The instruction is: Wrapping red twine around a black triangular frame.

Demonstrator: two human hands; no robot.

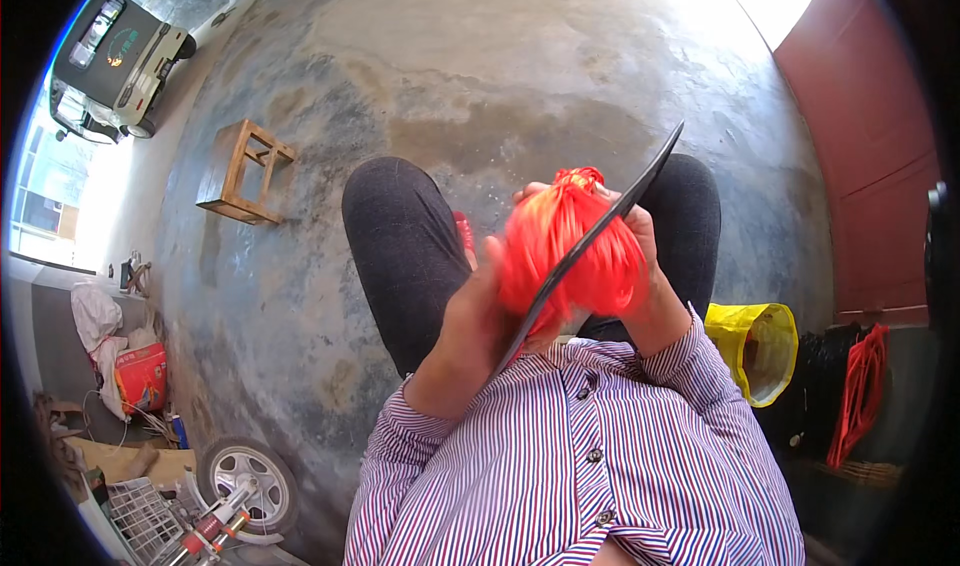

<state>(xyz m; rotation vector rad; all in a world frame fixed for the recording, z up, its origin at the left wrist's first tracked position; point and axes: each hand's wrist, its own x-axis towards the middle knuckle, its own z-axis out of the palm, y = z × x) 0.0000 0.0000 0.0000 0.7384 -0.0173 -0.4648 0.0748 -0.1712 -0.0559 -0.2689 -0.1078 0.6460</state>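
- Red-orange bundle of glossy strands (pixel 612 271): it sits between the two hands, above the person's lap, gathered into a knot at its far end and fanning out in loose loops toward the person.
- Right hand (pixel 645 231): it is grasping the bundle from the right side, partly hidden behind the strands.
- Left hand (pixel 470 316): it lies against the bundle's left side; blur and overlap hide its fingers, so I cannot tell whether it grips.
- Long dark strip (pixel 655 169): it runs slantwise across the bundle, from beyond the right hand down past the left hand's inner edge; I cannot tell whether either hand holds it.
- Dark trousers (pixel 395 236): the knees are bent, one on each side of the hands.
- Striped shirt (pixel 540 456): on the near side of both hands, its sleeves reaching to the wrists.
- Wooden stool (pixel 222 178): well apart from the left hand, farther out to the left, on the concrete floor (pixel 290 336).
- Yellow bag (pixel 728 348): to the right of the right hand and nearer the person.
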